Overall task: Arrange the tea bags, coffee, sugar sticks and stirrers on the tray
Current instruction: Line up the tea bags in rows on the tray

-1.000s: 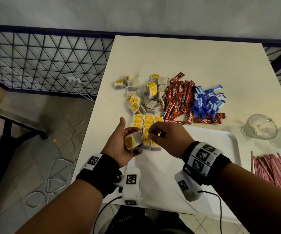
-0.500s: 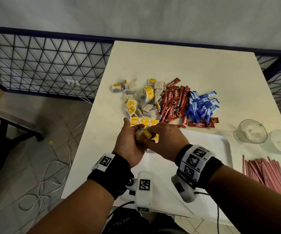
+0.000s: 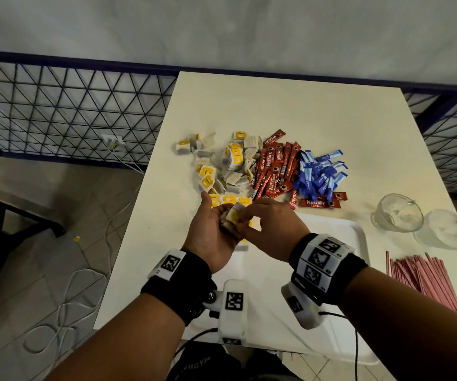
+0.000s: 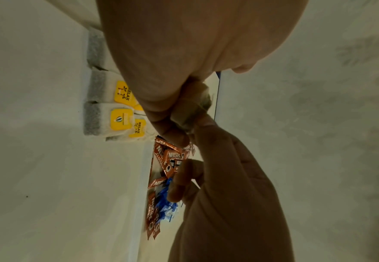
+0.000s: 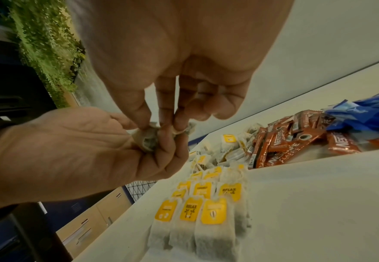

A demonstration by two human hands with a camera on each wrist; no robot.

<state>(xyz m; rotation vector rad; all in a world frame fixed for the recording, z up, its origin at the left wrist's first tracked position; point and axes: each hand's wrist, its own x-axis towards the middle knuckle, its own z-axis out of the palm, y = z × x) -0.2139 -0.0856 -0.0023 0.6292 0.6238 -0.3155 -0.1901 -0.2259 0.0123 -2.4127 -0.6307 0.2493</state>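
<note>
My left hand (image 3: 223,220) lies palm up over the white tray's (image 3: 331,237) far left corner and cups a crumpled tea bag (image 3: 231,217). My right hand (image 3: 245,215) meets it from the right, its thumb and fingertips (image 5: 177,124) pinching the same tea bag (image 5: 149,139). Neat rows of yellow-tagged tea bags (image 5: 206,203) lie on the tray (image 5: 307,203) just under the hands. Loose tea bags (image 3: 230,163), red coffee sticks (image 3: 274,169) and blue sugar sticks (image 3: 318,171) are piled on the table behind the tray. Pink stirrers (image 3: 425,279) lie to the tray's right.
Two glass cups (image 3: 397,213) (image 3: 444,229) stand at the table's right edge beyond the stirrers. A metal lattice railing (image 3: 70,114) runs along the left, with a white cable (image 3: 65,306) on the floor below. The table's left edge is close to my left wrist.
My right hand left the rows on the tray and closed onto the tea bag in my left palm. Both hands now work the bag together; it looks more crumpled.
</note>
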